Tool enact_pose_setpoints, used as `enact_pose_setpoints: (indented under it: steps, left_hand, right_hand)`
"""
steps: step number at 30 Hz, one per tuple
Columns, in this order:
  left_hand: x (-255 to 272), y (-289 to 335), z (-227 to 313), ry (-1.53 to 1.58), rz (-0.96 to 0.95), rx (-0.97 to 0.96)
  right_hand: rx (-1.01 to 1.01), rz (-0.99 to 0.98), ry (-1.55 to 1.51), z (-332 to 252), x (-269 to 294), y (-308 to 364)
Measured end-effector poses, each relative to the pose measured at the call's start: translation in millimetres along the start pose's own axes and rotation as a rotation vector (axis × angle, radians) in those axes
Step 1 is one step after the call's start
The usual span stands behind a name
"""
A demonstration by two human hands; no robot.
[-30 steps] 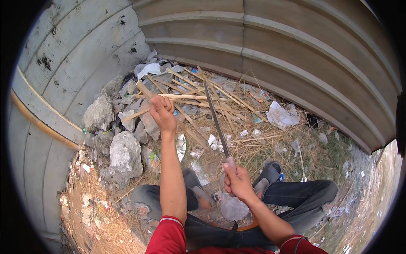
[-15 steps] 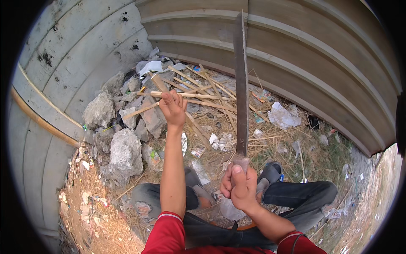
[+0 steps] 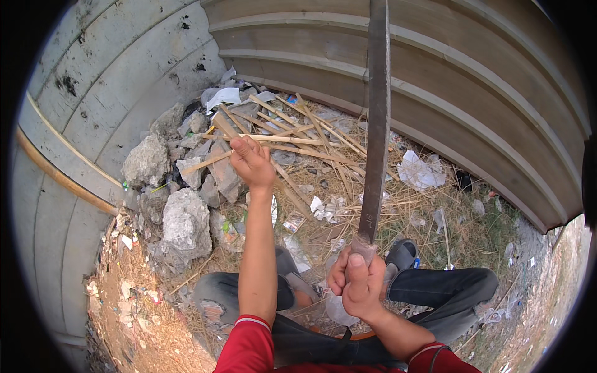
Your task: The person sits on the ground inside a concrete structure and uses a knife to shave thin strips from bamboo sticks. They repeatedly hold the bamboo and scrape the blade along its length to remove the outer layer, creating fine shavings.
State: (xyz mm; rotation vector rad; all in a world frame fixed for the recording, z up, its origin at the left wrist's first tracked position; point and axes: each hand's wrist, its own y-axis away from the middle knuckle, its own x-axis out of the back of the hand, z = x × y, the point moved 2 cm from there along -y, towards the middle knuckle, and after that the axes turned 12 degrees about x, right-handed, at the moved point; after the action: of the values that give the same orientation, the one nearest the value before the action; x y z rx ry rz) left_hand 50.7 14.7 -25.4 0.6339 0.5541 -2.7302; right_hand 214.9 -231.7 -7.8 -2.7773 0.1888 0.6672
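Observation:
My right hand (image 3: 359,281) is wrapped round the handle of a machete (image 3: 375,130), thumb on top. Its long dark blade points up and away, tilted slightly to the right. Farther forward and to the left, my left hand (image 3: 253,161) is closed round a split bamboo stick (image 3: 225,125). One end of this stick sticks out beyond the fingers, and the rest slants down toward the right behind the hand. Several loose bamboo strips (image 3: 301,140) lie crossed on the ground just past that hand. The blade stands apart from the held stick.
Grey rocks (image 3: 186,222) are heaped at the left beside a pale panelled wall (image 3: 124,74). A brown corrugated metal sheet (image 3: 460,93) closes off the far side and right. Dry grass and scraps, including a white plastic piece (image 3: 421,170), cover the ground. My bent knees flank the near area.
The machete has shifted right and leans more to the right, its blade looming larger. My left hand has moved only slightly, still round the bamboo stick, its fingers folded closer.

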Motion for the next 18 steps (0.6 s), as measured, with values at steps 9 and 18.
enact_pose_setpoints:
  steps: [9, 18]
  left_hand:
    - [6.2, -3.2, 0.9, -0.026, 0.089, -0.039]
    - [-19.1, 5.5, -4.7, -0.066, 0.080, -0.086]
  right_hand:
    - [-0.595, 0.173, -0.010, 44.7, 30.0, 22.4]
    - [-0.639, 0.031, 0.166, 86.4, 43.4, 50.3]
